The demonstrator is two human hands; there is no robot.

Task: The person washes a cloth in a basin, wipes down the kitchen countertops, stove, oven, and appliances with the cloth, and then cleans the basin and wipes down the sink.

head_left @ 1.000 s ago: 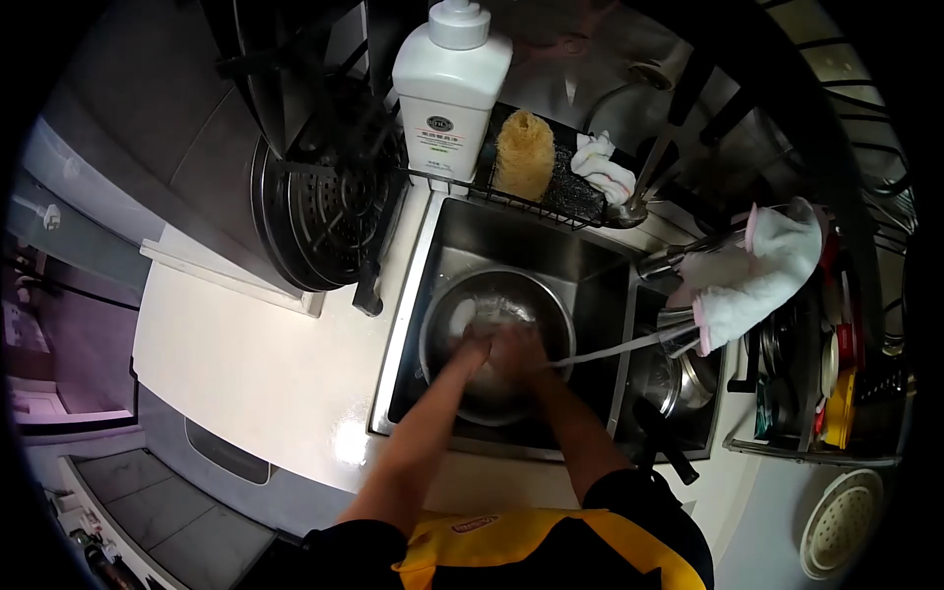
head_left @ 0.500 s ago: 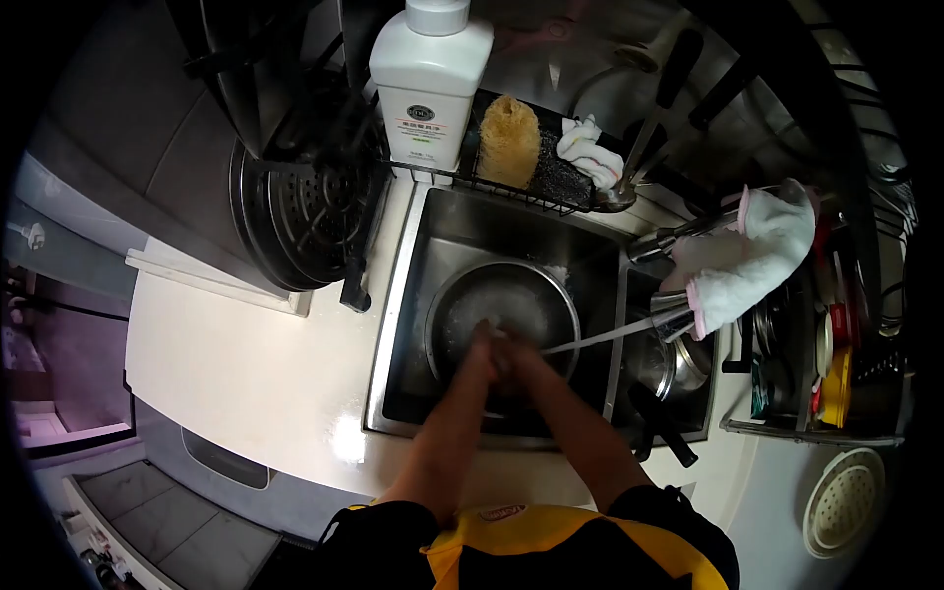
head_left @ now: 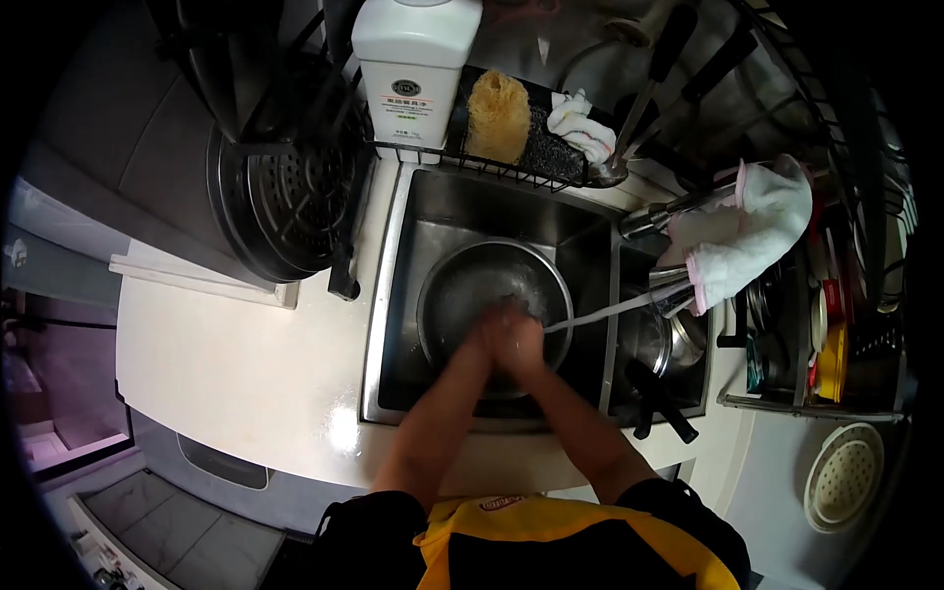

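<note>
Nearest the camera wearer's black and yellow garment (head_left: 551, 526), which bears a small red chest emblem too small to read, both forearms extend forward and converge over the sink (head_left: 492, 202). The left hand (head_left: 520, 346) and the right hand (head_left: 489, 326) meet above the metal bowl (head_left: 467, 280), wrists close together, fingers directed forward and down. The hands are closed against each other; finger spread is blurred, and whether an object is held between them cannot be told. The bowl sits in the larger sink compartment, its near portion partly covered by the hands and forearms. A water stream (head_left: 602, 313) runs from the faucet (head_left: 673, 293) on the wearer's left and reaches the left hand. A white towel with pink edging (head_left: 752, 246) is draped over the faucet assembly and hides part of it. In the smaller compartment, a black handle (head_left: 659, 401) and shiny metalware (head_left: 685, 339) lie below the spout. Beyond the larger compartment, a black wire rack (head_left: 511, 175) carries a tan loofah (head_left: 498, 118) and a crumpled white cloth (head_left: 582, 128). Beside the loofah stands a white bottle (head_left: 413, 49); its label shows a dark oval emblem, red Chinese characters and a green mark, the small print illegible.
</note>
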